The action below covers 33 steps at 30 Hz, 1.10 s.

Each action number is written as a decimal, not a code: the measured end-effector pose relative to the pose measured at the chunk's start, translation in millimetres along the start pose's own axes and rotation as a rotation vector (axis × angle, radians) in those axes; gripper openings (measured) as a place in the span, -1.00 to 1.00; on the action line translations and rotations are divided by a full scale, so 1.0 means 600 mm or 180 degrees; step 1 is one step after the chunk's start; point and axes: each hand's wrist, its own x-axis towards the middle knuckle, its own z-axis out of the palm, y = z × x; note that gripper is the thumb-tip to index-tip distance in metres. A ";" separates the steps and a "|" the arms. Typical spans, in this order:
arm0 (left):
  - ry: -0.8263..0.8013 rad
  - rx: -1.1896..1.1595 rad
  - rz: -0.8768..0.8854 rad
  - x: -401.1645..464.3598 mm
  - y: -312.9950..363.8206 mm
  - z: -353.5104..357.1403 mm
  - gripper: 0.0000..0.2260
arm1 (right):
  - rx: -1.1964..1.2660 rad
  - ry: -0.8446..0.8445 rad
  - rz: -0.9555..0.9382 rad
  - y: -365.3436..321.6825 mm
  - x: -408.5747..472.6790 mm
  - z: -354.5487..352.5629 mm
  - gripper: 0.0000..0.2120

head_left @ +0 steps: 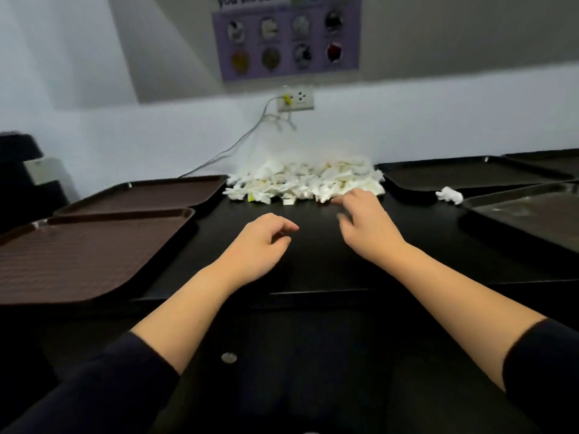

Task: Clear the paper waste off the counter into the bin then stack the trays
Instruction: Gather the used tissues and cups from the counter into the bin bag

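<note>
One paper pile (305,180) lies against the wall, between two brown trays (94,245) on the left and three dark trays (470,173) on the right; one stray wad (449,194). Left hand (260,242) and right hand (366,220) hover over the counter (313,261), fingers loosely curled, holding nothing

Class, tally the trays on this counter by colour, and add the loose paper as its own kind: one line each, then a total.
Brown trays: 2, the near one and the far one.
Black trays: 3, at and.
Paper heap: 1.
Stray paper ball: 1.
Total: 7.
</note>
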 end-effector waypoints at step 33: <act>-0.0317 0.1443 0.1388 0.395 -0.014 0.248 -0.85 | -0.1151 0.0106 0.2244 0.306 0.126 -0.005 -0.73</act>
